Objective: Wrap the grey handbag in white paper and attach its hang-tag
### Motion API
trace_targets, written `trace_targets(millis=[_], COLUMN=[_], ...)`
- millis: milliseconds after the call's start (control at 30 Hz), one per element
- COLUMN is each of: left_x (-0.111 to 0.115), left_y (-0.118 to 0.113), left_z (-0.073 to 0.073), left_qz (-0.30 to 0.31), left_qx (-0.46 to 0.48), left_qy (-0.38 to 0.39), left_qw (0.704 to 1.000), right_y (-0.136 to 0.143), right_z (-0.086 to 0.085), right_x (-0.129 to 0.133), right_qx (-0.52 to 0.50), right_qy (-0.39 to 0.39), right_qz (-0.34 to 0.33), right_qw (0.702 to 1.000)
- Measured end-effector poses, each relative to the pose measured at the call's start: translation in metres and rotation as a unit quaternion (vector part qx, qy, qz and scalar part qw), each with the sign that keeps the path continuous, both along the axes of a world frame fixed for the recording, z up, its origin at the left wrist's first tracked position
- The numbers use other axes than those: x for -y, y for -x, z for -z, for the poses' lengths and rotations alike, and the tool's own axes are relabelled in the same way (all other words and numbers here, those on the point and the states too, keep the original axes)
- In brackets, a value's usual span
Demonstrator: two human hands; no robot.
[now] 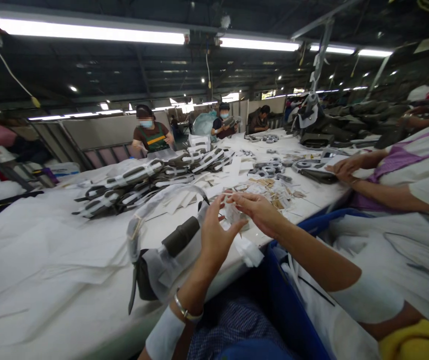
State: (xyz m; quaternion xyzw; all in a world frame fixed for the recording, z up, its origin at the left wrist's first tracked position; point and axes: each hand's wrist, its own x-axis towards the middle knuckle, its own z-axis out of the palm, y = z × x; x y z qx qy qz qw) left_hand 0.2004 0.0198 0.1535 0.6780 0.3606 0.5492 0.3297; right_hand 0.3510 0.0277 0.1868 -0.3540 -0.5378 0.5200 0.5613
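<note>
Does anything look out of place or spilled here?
Small white and tan scraps lie strewn loose on the table, and a crumpled white sheet juts over its near edge, which looks untidy. I see no clear damage.

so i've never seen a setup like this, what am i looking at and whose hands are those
There's no machine here: this single picture comes from a camera on a person's head, looking forward and down. The wearer's left hand and right hand meet over the table, around something small and pale, too unclear to name. Near them lies a dark bag with a wrapped strap; beyond is a heap of dark pieces banded in white. A blue bin stands by the table. The hands at the right belong to someone else.
</note>
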Motion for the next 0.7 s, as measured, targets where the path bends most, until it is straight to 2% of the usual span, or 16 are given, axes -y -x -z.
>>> trace_targets(millis=[133, 233, 333, 500, 700], left_x=[0.003, 0.0, -0.003, -0.007, -0.008], left_y=[-0.002, -0.007, -0.012, -0.017, -0.015], left_z=[0.019, 0.03, 0.035, 0.038, 0.043], left_qz=[-0.075, -0.1, -0.097, 0.013, 0.131], left_qx=[-0.005, 0.023, 0.037, 0.098, 0.129], left_qy=[0.0, 0.024, 0.026, 0.093, 0.183], left_qw=[0.997, 0.994, 0.994, 0.991, 0.966], right_y=[0.008, 0.014, 0.017, 0.013, 0.003], right_z=[0.003, 0.008, 0.014, 0.025, 0.037], right_x=[0.001, 0.0, 0.001, 0.003, -0.003], right_qx=[-0.039, -0.067, -0.051, 0.033, 0.048], right_qy=[0.008, 0.005, -0.032, -0.106, -0.09], right_qz=[0.026, 0.049, 0.085, 0.133, 0.164], right_qw=[0.999, 0.997, 0.995, 0.985, 0.981])
